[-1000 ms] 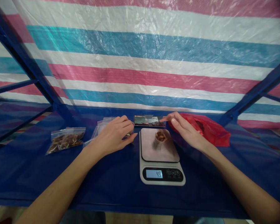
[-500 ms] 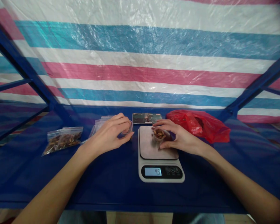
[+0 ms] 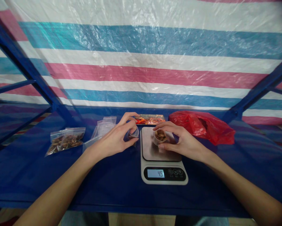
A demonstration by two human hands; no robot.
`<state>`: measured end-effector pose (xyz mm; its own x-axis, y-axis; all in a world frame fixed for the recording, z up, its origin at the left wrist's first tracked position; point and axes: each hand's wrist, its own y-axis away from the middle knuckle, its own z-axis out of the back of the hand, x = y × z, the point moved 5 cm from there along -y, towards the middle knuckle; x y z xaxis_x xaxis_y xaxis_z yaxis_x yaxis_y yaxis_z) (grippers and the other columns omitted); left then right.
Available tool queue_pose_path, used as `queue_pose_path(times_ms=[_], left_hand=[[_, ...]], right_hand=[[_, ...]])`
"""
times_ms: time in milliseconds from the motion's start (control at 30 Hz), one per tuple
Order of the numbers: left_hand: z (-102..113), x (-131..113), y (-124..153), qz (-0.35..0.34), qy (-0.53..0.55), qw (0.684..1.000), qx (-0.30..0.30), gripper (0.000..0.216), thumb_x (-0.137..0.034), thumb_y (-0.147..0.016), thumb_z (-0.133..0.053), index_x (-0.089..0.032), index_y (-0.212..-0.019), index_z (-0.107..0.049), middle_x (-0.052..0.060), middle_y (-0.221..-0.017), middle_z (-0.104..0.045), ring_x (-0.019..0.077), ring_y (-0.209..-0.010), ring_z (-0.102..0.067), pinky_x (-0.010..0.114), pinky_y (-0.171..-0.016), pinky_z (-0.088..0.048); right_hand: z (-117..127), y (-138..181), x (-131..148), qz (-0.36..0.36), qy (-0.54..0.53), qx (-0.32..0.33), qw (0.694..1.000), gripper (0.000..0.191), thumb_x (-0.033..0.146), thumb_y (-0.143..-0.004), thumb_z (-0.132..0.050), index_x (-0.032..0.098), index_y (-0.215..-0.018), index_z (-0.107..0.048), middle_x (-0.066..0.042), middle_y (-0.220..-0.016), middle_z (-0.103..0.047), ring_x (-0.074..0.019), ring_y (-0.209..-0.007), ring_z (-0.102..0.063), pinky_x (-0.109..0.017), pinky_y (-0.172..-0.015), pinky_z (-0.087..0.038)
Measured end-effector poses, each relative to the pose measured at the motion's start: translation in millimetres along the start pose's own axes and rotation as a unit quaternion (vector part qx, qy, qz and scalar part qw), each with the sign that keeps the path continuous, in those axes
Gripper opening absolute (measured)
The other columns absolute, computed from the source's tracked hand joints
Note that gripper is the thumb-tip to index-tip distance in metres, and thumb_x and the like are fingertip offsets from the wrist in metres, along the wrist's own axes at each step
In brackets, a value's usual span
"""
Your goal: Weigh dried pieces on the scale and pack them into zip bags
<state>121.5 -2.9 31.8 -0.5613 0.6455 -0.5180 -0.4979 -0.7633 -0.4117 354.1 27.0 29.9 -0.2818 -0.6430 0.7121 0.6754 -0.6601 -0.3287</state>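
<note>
My right hand [image 3: 176, 138] curves its thumb and fingers round a small cup [image 3: 156, 140] full of dried brown pieces [image 3: 161, 135]. The cup sits over the metal plate of a white kitchen scale [image 3: 145, 179], whose display [image 3: 156, 173] reads 49. Left of the scale, my left hand [image 3: 122, 133] grips a clear plastic bag [image 3: 136, 133], its mouth held round between thumb and fingers. Most of that bag is hidden behind the hand. Several clear zip bags [image 3: 105, 125] lie flat beyond my left wrist.
A filled zip bag [image 3: 66, 140] of brown pieces lies at the left. Behind the scale is a phone-like screen [image 3: 152, 119] showing orange and red. A crumpled red plastic bag [image 3: 202, 125] lies to the right. Blue metal posts [image 3: 247, 99] frame the blue shelf [image 3: 122, 185].
My left hand has moved a little right, closer to the scale, with the clear bag. The right hand stays around the cup. The screen's picture turned from dark to orange-red.
</note>
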Motion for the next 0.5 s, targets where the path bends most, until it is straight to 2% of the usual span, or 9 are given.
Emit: queue_pose_path(times_ms=[100, 200, 333, 433, 500], left_hand=[[-8, 3, 1, 0.015, 0.032, 0.999, 0.009, 0.031, -0.012, -0.089, -0.068, -0.024, -0.097, -0.041, 0.011, -0.147, -0.047, 0.0244, -0.146, -0.046, 0.040, -0.114, -0.049], [-18, 13, 4, 0.045, 0.054, 0.997, 0.015, 0.052, -0.017, -0.085, -0.074, -0.025, -0.123, -0.040, 0.012, -0.144, -0.050, 0.0236, -0.130, -0.059, 0.043, -0.108, -0.055], [-27, 22, 6, 0.050, 0.086, 0.995, 0.015, 0.088, -0.011, -0.084, -0.069, -0.028, -0.156, -0.021, 0.012, -0.136, -0.054, 0.0207, -0.110, -0.066, 0.041, -0.096, -0.061], [-26, 22, 4, 0.048, 0.107, 0.993, 0.011, 0.104, -0.004, -0.082, -0.061, -0.033, -0.165, -0.006, 0.011, -0.136, -0.051, 0.0163, -0.099, -0.064, 0.032, -0.083, -0.062], [-24, 19, 3, 0.051, 0.126, 0.991, 0.011, 0.108, -0.001, -0.081, -0.058, -0.034, -0.167, -0.001, 0.009, -0.131, -0.051, 0.0134, -0.092, -0.062, 0.026, -0.076, -0.061]], right_hand=[[-2, -1, 9, 0.003, -0.025, -0.013, 1.000, 0.035, 0.038, -0.085, -0.086, 0.025, -0.116, -0.074, -0.007, -0.125, -0.074, -0.0261, -0.121, -0.067, -0.044, -0.109, -0.053], [-6, -3, 18, 0.019, -0.058, 0.000, 0.998, 0.038, 0.035, -0.084, -0.087, 0.026, -0.119, -0.074, -0.006, -0.128, -0.075, -0.0257, -0.121, -0.069, -0.043, -0.110, -0.053], [-12, -7, 27, 0.028, -0.087, 0.013, 0.996, 0.036, 0.032, -0.084, -0.087, 0.025, -0.117, -0.075, -0.006, -0.131, -0.075, -0.0252, -0.121, -0.070, -0.042, -0.110, -0.052], [-18, -10, 27, 0.006, -0.120, 0.026, 0.992, 0.040, 0.031, -0.084, -0.086, 0.026, -0.122, -0.074, -0.005, -0.133, -0.075, -0.0246, -0.125, -0.069, -0.041, -0.111, -0.052], [-22, -13, 25, -0.008, -0.138, 0.044, 0.989, 0.045, 0.032, -0.084, -0.086, 0.027, -0.127, -0.072, -0.004, -0.135, -0.074, -0.0250, -0.127, -0.069, -0.042, -0.112, -0.052]])
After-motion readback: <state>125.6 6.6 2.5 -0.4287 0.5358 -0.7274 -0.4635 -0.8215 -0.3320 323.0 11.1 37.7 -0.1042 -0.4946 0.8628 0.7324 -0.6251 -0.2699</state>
